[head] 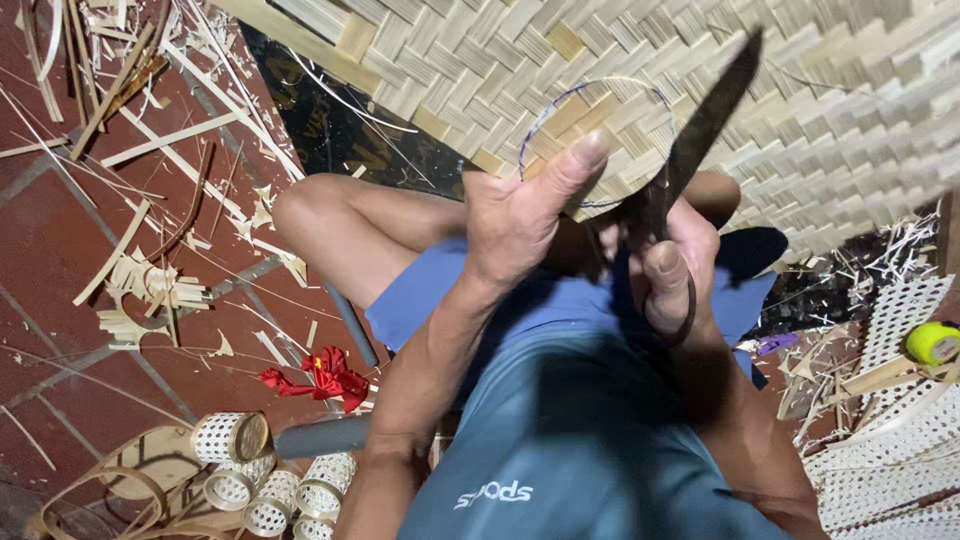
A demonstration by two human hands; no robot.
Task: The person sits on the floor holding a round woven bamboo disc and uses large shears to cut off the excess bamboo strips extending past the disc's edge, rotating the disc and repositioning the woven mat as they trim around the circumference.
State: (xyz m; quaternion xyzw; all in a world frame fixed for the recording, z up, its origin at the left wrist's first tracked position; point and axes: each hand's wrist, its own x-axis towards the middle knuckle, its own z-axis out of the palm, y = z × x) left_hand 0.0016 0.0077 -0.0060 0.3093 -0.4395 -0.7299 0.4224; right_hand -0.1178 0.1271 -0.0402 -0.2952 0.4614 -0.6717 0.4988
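My left hand grips the near edge of a large woven bamboo mat, thumb raised against it beside a circle drawn in blue pen. In my right hand I hold big dark metal shears, the blades pointing up and away over the mat at the circle's right side. Both hands sit above my lap, between my bent knees in blue shorts.
Bamboo strips and shavings litter the red tiled floor at left. Several small woven cylinders lie at lower left next to a grey pipe and a red cloth scrap. White woven mesh sheets and a yellow-green tape roll are at right.
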